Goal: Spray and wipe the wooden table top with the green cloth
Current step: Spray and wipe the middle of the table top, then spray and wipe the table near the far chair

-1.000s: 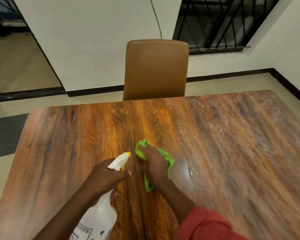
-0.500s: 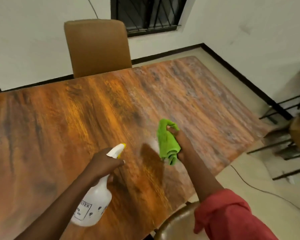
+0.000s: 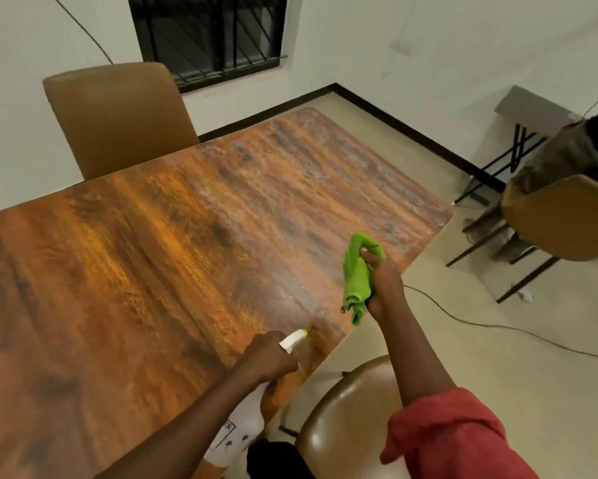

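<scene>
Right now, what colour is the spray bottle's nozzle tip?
Yellow; the nozzle tip shows best in the head view.

I am wearing the one camera on my head; it is looking forward and steeply down across the wooden table top [image 3: 152, 254], angling toward its far right corner. It is sitting close above my left hand [image 3: 269, 357] gripping the spray bottle [image 3: 245, 426] and my right hand [image 3: 384, 281] holding the green cloth [image 3: 358, 271], low in frame. The wide lens is reaching the brown chair [image 3: 117, 119] and barred window [image 3: 211, 36] beyond.
</scene>
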Demonstrator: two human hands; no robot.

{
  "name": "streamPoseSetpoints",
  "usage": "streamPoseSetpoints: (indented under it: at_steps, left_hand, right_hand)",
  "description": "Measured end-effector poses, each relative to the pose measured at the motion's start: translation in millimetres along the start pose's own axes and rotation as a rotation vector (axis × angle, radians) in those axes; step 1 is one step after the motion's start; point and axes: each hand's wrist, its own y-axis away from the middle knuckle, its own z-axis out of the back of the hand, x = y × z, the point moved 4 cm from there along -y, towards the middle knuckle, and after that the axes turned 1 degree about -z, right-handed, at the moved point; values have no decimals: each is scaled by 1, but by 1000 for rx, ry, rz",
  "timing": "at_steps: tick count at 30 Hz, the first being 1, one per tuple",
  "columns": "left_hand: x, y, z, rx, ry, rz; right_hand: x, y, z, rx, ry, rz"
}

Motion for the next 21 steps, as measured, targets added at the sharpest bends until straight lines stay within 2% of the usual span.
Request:
streamPoseSetpoints:
  at_steps: [6, 11, 17, 21]
  left_hand:
    - [-22, 3, -28, 45, -100, -8]
    - [-30, -5, -36, 77, -149, -32]
    - [-40, -19, -6, -138, -107, -52]
    - [-42, -32, 21, -210, -96, -47]
  right_hand:
    - [2, 15, 37, -58, -157, -34]
    - [18, 17, 55, -91, -188, -4]
    - [14, 22, 70, -118, -149, -16]
    - [1, 16, 62, -103, -115, -40]
